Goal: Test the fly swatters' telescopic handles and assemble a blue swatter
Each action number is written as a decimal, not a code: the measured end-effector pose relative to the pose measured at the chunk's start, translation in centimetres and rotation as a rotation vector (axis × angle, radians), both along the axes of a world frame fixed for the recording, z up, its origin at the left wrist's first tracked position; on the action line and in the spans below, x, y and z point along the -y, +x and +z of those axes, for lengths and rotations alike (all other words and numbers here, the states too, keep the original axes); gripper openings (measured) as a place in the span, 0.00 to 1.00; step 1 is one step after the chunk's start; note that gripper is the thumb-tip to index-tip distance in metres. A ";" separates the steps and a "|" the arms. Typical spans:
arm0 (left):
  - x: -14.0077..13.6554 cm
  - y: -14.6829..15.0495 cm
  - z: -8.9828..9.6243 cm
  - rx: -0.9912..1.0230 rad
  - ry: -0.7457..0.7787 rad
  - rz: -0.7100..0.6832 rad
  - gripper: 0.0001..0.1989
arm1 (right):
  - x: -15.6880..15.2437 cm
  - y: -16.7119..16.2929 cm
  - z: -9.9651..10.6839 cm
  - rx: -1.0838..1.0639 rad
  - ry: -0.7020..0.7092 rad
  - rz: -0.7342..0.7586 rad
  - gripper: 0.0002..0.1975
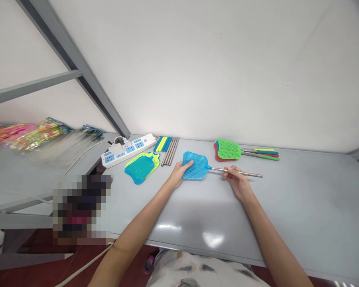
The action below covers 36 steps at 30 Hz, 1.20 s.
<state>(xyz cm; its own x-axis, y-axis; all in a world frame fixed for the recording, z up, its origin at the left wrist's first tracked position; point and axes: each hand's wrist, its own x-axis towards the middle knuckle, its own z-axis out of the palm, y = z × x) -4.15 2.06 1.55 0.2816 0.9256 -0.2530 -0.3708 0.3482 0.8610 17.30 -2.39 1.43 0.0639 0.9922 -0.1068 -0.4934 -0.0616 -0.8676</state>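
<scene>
Between my hands, above the grey table, is a fly swatter with a blue mesh head (pixel 199 166) and a thin metal rod (pixel 251 174) with no coloured grip on its end. My left hand (pixel 178 173) pinches the outer edge of the head, thumb on top. My right hand (pixel 237 181) closes its fingers on the rod, to the right of the head's neck. Behind it lie several finished-looking swatters, a green one (pixel 229 150) on top. To the left, a teal swatter head (pixel 140 169) overlaps a yellow one (pixel 156 160).
Several bare metal rods (pixel 171 152) lie beside blue and yellow grips (pixel 162 144). A white power strip (pixel 128 150) with plugs stands near the wall. Farther left, bagged colourful items (pixel 38 135) lie on another surface past a grey metal frame (pixel 86 87). A cable hangs at lower left.
</scene>
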 end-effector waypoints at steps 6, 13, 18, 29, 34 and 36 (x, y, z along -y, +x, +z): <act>0.1 0.1 0.1 0.001 0.007 -0.009 0.17 | 0.2 -0.4 -0.2 -0.034 0.025 -0.057 0.07; 0.1 0.0 -0.2 0.011 0.026 -0.033 0.18 | 0.2 -0.5 -0.1 -0.014 0.040 -0.073 0.07; 0.0 0.0 -0.4 0.008 0.033 -0.035 0.18 | 0.2 -0.5 -0.1 -0.019 0.033 -0.083 0.06; 0.2 0.0 -0.2 0.005 0.032 -0.033 0.18 | 0.3 -0.6 0.1 0.000 0.021 -0.080 0.05; 0.2 0.0 -0.1 0.001 0.024 -0.025 0.18 | 0.3 -0.7 0.1 0.024 0.016 -0.089 0.05; 0.1 0.0 0.0 -0.002 0.014 -0.023 0.17 | 0.3 -0.7 0.1 0.042 0.011 -0.086 0.05</act>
